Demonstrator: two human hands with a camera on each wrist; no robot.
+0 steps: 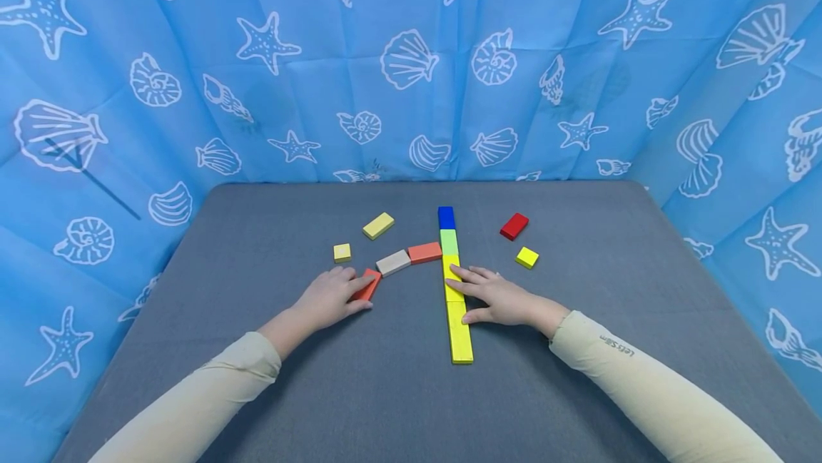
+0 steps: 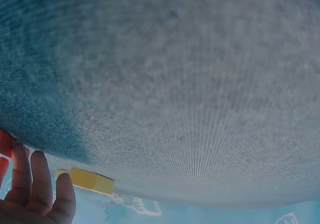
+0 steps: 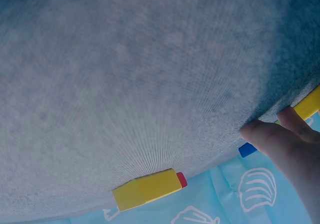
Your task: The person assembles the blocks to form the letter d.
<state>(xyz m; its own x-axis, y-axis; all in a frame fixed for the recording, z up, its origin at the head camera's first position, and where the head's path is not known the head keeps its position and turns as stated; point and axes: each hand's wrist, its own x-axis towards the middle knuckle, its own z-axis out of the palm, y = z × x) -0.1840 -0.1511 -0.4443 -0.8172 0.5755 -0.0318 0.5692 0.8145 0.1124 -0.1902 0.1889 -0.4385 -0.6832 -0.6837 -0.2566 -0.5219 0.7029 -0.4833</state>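
My left hand pinches an orange block, index finger on it and thumb at its near end. From there a beige block and another orange block run in an angled row to a straight column. The column has blue, green and two longer yellow pieces. My right hand rests extended fingers on the upper yellow piece, its thumb touching the lower one's right edge. The left wrist view shows my left fingers; the right wrist view, my right fingers.
Left of the column lie a pale yellow block and a small yellow one. To its right are a red block and a small yellow block. A blue shell-patterned curtain stands behind the grey table.
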